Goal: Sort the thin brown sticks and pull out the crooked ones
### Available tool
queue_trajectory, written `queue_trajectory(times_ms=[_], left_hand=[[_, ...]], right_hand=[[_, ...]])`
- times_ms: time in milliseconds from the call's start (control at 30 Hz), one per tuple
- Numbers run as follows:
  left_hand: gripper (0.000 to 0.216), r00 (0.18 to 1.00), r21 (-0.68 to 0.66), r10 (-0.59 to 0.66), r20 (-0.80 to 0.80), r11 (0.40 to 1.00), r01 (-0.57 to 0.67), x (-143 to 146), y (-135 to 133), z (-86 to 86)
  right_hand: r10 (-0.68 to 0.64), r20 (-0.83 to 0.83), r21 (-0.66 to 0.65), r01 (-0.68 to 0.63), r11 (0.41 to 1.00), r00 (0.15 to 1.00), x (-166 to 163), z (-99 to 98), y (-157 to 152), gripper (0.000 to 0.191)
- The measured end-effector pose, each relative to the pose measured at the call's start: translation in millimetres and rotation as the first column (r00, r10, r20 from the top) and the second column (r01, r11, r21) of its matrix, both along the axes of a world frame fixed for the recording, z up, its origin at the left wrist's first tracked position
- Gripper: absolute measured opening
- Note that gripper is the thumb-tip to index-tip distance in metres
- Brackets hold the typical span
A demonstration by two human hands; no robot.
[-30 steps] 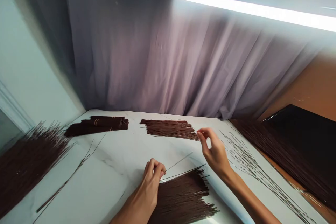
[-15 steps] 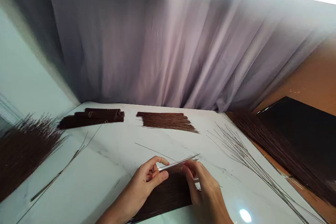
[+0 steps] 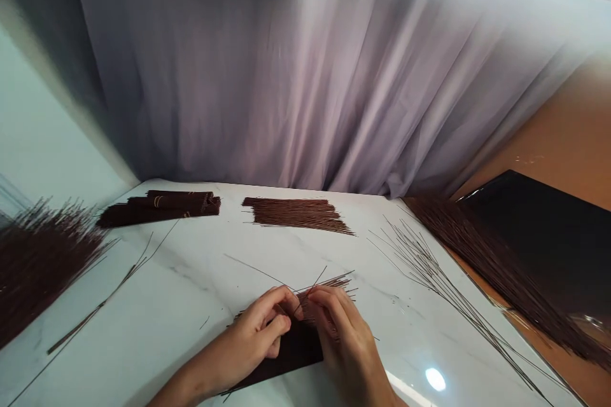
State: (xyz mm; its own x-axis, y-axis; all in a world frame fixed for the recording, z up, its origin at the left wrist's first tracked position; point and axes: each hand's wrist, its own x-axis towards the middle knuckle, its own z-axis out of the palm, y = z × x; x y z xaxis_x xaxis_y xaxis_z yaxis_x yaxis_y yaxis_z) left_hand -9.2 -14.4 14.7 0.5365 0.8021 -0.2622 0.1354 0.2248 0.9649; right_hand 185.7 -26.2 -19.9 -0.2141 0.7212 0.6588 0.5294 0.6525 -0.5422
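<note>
A dark brown layer of thin sticks (image 3: 296, 350), laid side by side, rests on the white table in front of me, partly under both hands. My right hand (image 3: 346, 331) pinches a thin brown stick (image 3: 321, 276) that slants up from its fingertips above the layer's far edge. Just to the left, my left hand (image 3: 267, 324) has its fingers curled closed, the index tip close to that stick's lower end. What it grips, if anything, is hidden. One loose stick (image 3: 252, 266) lies at an angle beyond the left hand.
Farther back lie tied dark rolls (image 3: 167, 205) and a flat row of sticks (image 3: 298, 214). A large stick pile (image 3: 42, 267) and a thin bundle (image 3: 102, 305) are at left. Spread sticks (image 3: 458, 299) and a long bundle (image 3: 501, 267) lie right; a curtain (image 3: 286, 76) hangs behind.
My hands have come closer together over the layer's far edge, the right one moving left. A thin stick now slants up between them. The whole view has shifted slightly.
</note>
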Motion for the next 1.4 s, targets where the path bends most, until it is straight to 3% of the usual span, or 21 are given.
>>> queue_trajectory(times_ms=[133, 333, 600, 800, 933, 1400], left_hand=[[0.025, 0.999, 0.039, 0.026, -0.034, 0.999, -0.024, 5.7, -2.8, 3.6], [0.041, 0.989, 0.155, 0.142, -0.039, 0.979, -0.134, 10.5, 4.1, -8.8], [0.042, 0.936, 0.100, 0.347, 0.060, 0.931, -0.352, 6.2, 9.6, -7.9], [0.042, 0.914, 0.032, 0.379, 0.146, 0.921, -0.388, 9.4, 11.6, -16.2], [0.040, 0.906, 0.063, 0.387, 0.174, 0.914, -0.402, 7.0, 12.6, -19.1], [0.040, 0.910, 0.022, 0.366, 0.195, 0.926, -0.377, 7.7, 5.0, -4.6]], right_hand=[[0.018, 0.022, -0.031, -0.017, 0.999, 1.000, -0.6, -3.8, -2.2, 0.020], [0.005, 0.050, -0.084, -0.001, 0.996, 0.999, 2.8, -4.4, -2.8, 0.020], [-0.048, 0.060, -0.112, 0.055, 0.992, 0.997, -0.8, -5.9, -5.2, 0.015], [-0.078, 0.036, -0.109, 0.082, 0.991, 0.996, -3.1, -4.0, -7.3, 0.011], [-0.070, 0.055, -0.126, 0.076, 0.989, 0.996, -1.2, -2.1, -7.0, 0.009], [-0.003, 0.024, -0.173, 0.007, 0.985, 1.000, 2.1, 4.0, -6.7, 0.009]])
